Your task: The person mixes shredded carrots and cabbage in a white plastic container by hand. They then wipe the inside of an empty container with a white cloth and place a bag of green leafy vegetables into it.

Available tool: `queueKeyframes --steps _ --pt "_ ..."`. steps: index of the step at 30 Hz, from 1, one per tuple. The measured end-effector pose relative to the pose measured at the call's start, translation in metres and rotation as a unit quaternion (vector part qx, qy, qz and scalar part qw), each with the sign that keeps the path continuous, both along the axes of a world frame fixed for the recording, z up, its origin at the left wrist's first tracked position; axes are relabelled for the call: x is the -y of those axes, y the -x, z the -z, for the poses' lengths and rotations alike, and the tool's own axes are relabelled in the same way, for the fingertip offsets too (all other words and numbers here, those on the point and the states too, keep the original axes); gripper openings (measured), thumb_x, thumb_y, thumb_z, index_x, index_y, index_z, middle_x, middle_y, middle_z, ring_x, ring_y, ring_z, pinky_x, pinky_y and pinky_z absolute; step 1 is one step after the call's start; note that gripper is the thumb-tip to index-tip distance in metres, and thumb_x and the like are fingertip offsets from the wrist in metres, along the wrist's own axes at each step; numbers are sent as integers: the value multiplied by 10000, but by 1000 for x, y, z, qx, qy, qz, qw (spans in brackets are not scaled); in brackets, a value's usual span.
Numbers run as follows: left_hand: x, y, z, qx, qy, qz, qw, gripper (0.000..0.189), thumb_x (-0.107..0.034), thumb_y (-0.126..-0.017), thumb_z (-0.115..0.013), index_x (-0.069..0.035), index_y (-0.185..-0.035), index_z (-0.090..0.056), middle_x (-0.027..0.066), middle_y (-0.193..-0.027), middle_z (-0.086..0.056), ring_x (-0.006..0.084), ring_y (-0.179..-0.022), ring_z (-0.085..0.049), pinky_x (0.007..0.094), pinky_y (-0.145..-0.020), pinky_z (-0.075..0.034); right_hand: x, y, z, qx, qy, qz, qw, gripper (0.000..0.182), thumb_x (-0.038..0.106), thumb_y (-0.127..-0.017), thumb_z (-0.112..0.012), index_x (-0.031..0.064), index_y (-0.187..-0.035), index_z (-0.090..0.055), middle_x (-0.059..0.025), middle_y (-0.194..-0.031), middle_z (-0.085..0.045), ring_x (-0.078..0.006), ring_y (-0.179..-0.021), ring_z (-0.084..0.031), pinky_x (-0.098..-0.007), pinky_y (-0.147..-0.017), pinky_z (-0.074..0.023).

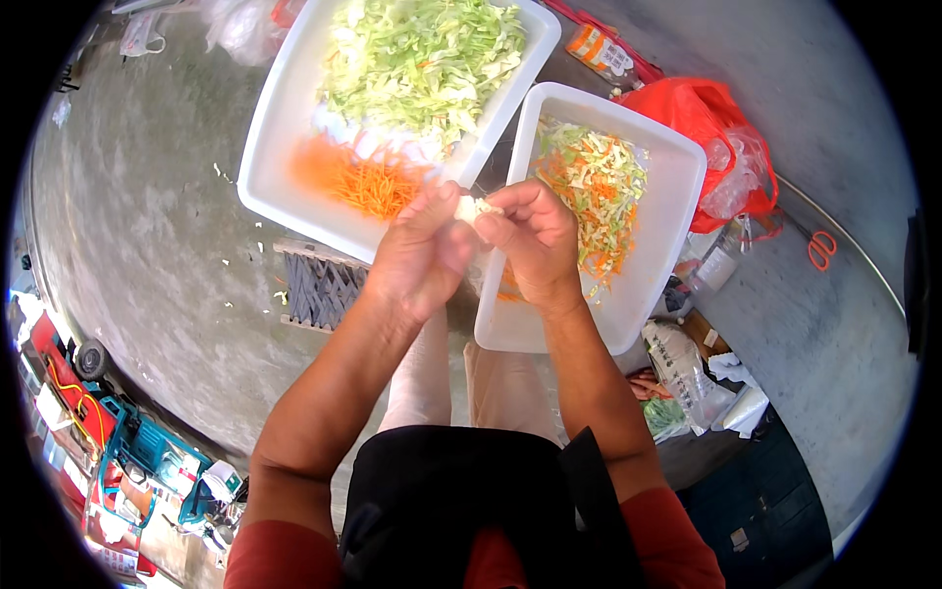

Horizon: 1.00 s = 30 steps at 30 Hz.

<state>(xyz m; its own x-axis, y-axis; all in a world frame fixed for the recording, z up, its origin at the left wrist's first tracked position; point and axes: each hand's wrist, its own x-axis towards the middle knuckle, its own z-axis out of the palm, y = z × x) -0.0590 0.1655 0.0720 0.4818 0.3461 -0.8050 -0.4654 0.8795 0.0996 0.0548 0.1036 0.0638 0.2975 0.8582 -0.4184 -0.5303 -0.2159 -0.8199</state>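
Note:
A small, crumbly-looking whitish piece of food [475,208] is held between both hands, above the gap between two white plastic tubs; its exact kind is unclear. My right hand [541,239] pinches it between thumb and fingers. My left hand [423,254] grips its other side, with the fingers curled and partly blurred. Shredded cabbage [434,66] fills the far part of the larger tub [276,140]. Shredded carrot [372,184] is heaped at that tub's near end, beside my left hand. In the smaller tub [666,191] a cabbage and carrot mix [600,184] spreads past my right hand.
A low stool with a woven seat [324,289] stands left of my legs. A red plastic bag [677,110] sits beyond the smaller tub. Orange-handled scissors [820,250] lie at the right. A printed sack [673,368] rests near my right elbow. Scraps dot the concrete floor [169,199].

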Motion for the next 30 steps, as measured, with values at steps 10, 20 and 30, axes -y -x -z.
queueKeyframes --steps 10,20,30 --pt "-24 7 7 -85 -113 -77 987 106 -85 -835 -557 -48 -933 -539 21 -854 -564 97 -736 -523 229 -676 -456 -26 4 10 -75 62 119 988 180 96 -822 -584 38 -982 -525 -55 -839 -579 -110 -686 -552 -230 -580 -445" --pt "-96 -19 -1 -251 -409 95 872 459 -166 -827 -534 49 -1221 -440 139 -1121 -536 183 -1014 -510 295 -835 -423 -81 -33 26 110 139 145 973 346 85 -790 -596 -17 -1104 -494 -91 -931 -582 -139 -736 -581 -243 -614 -460" --pt "28 10 15 -301 -282 249 876 216 -183 -840 -568 -26 -693 -572 29 -656 -562 90 -574 -489 218 -556 -399 131 -27 65 13 304 202 931 83 27 -781 -577 8 -856 -547 -23 -685 -542 -94 -561 -496 -218 -495 -394"
